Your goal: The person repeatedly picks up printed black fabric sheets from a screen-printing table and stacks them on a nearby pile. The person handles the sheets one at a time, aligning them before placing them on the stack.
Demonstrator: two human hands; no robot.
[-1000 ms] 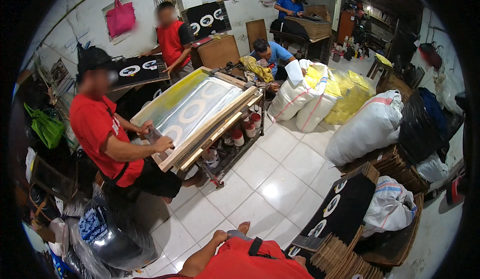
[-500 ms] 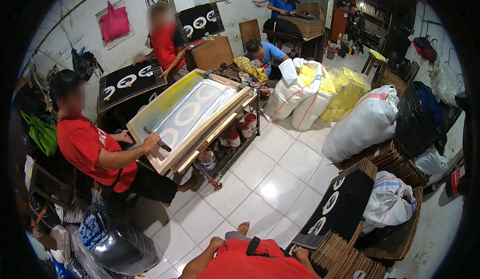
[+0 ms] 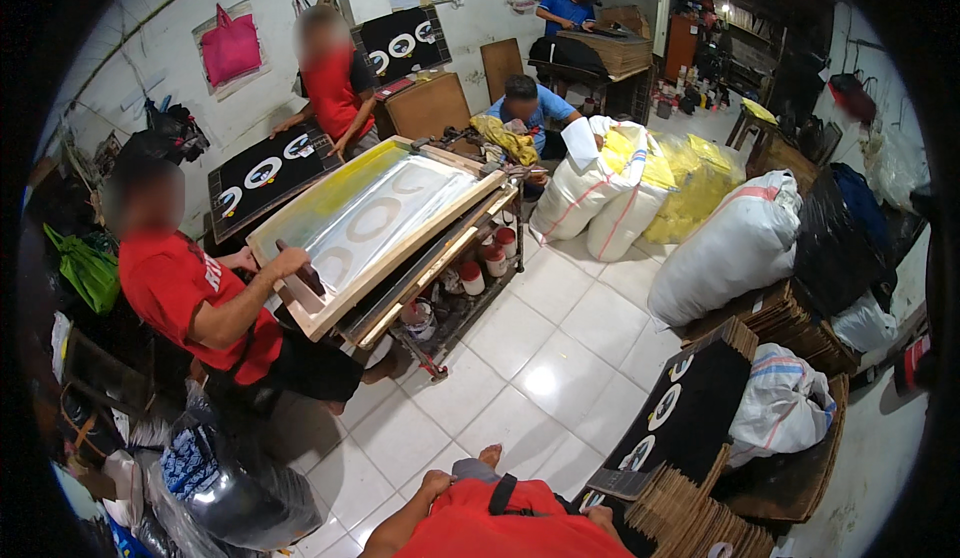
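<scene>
My left hand (image 3: 436, 482) rests low at the front, beside my grey-clad leg; its fingers are too small to make out. By the near end of a board covered in black cloth with round white prints (image 3: 665, 408) is my right hand (image 3: 598, 518), partly hidden by my red shirt. Whether it grips the board does not show. Stacked brown boards (image 3: 670, 508) stand right next to it. Across the floor, a person in red holds a dark squeegee (image 3: 312, 280) on a wooden-framed printing screen (image 3: 375, 223), tilted up over a board on a stand.
White tiled floor (image 3: 500, 408) lies ahead. White sacks (image 3: 725, 248) and a bundle of yellow packs (image 3: 690, 188) line the right. A dark plastic-wrapped bundle (image 3: 240, 488) stands at the lower left. A second person in red handles a printed black board (image 3: 265, 173); two people in blue work farther back.
The person at the stand has raised the screen's near end, with the squeegee now at its lower left. The black board behind shifted slightly. My hands stay almost where they were.
</scene>
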